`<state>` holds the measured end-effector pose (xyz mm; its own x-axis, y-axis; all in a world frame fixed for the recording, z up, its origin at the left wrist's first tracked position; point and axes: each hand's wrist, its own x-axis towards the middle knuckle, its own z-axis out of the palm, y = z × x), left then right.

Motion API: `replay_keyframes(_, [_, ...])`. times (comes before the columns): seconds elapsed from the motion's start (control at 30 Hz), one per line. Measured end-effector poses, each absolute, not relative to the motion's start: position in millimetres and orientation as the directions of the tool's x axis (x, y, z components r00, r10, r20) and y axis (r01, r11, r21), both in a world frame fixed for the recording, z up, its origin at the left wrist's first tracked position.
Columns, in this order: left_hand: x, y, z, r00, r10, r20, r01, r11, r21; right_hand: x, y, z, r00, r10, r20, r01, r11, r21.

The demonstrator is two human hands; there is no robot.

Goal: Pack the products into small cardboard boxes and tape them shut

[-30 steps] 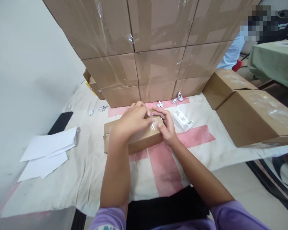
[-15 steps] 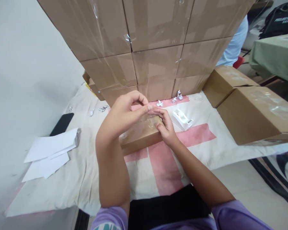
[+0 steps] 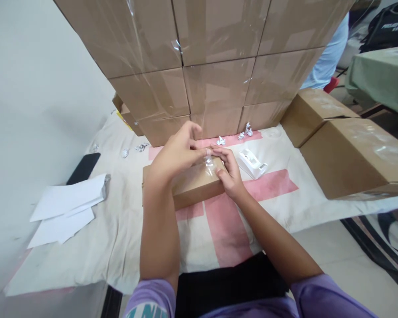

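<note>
Head view: we look down on our two bare hands, at work over a cloth-covered counter [image 3: 126,251].
Small box [image 3: 199,185]: it lies flat midway between the counter's left and right edges, set back from the near edge and just short of the stack of boxes [image 3: 215,84].
Left hand [image 3: 175,154]: we hold it over the box, index finger arched well apart from the thumb, whose tip is at the clear tape [image 3: 209,165]; whether the fingers pinch the strip, we cannot tell.
Right hand [image 3: 231,173]: our fingers are clamped on the box's right end, thumb at the near upper edge, the others toward the far side.
Cardboard walls: we judge them light and fairly stiff, likely to dent if squeezed mid-panel; the long sides near the ends should give us the firmest hold.
Tape strip: probably thin, limp and clingy, best taken by a free end.
White dispenser [image 3: 252,164]: it stands just beside our right hand, farther toward the counter's right edge.
Hidden parts: our left hand and forearm [image 3: 159,225] cover much of the box's left half; its underside is out of sight, the tape's ends blur into glare, and the stack covers the counter's far edge and is cut off above.
</note>
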<state>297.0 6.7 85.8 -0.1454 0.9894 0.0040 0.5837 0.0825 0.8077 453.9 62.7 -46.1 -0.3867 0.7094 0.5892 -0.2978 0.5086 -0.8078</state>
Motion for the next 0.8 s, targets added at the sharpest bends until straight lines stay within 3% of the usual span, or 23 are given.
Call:
replay_keyframes(0.3, [297.3, 3.5, 92.3, -0.154, 0.988, 0.005, 0.585, 0.088, 0.806, 452.8, 62.5, -46.7, -0.374, 0.714, 0.592, -0.288, 0.517, -0.806])
replay_keyframes(0.6, [298.6, 0.0, 96.3, -0.024, 1.000, -0.013, 0.481, 0.023, 0.877, 453.1, 61.6, -45.7, -0.372, 0.724, 0.580, -0.277, 0.510, -0.814])
replay_keyframes(0.8, [296.7, 4.1, 88.0, -0.056, 0.998, -0.037, 0.573, 0.062, 0.817, 454.1, 60.7, -44.6, -0.376, 0.722, 0.581, -0.278, 0.510, -0.814])
